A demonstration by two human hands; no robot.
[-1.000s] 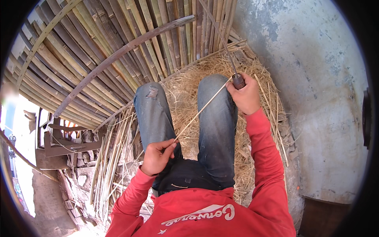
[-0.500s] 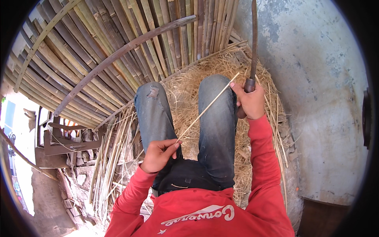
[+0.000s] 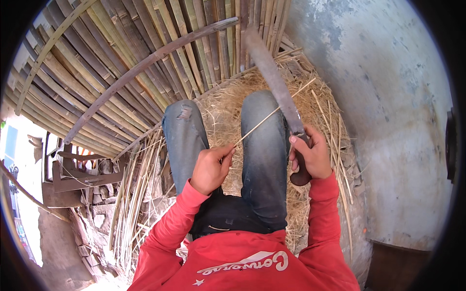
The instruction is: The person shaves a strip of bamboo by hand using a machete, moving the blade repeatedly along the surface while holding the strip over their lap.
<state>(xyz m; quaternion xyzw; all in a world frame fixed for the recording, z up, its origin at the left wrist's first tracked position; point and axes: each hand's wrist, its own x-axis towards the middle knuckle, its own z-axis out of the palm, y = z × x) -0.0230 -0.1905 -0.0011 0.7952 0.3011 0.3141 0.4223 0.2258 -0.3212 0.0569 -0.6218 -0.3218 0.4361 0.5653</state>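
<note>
My left hand (image 3: 212, 166) pinches the near end of a thin pale bamboo strip (image 3: 260, 123), which slants up to the right over my right knee. In my right hand (image 3: 314, 154) is the dark wooden handle of a machete (image 3: 278, 85). Its long grey blade points up and to the left, with the flat side showing, and crosses the strip near the strip's far end. Whether blade and strip touch, I cannot tell.
A bamboo slat fence (image 3: 194, 53) with curved crosspieces rises ahead on the left. Pale shavings (image 3: 225, 109) cover the ground between my knees. A bundle of split strips (image 3: 133, 199) lies to my left, and a grey wall (image 3: 388, 121) stands on the right.
My right hand has moved down and turned the machete, so its blade now leans left across the strip. My left hand has moved up and right, pushing the strip's far end outward.
</note>
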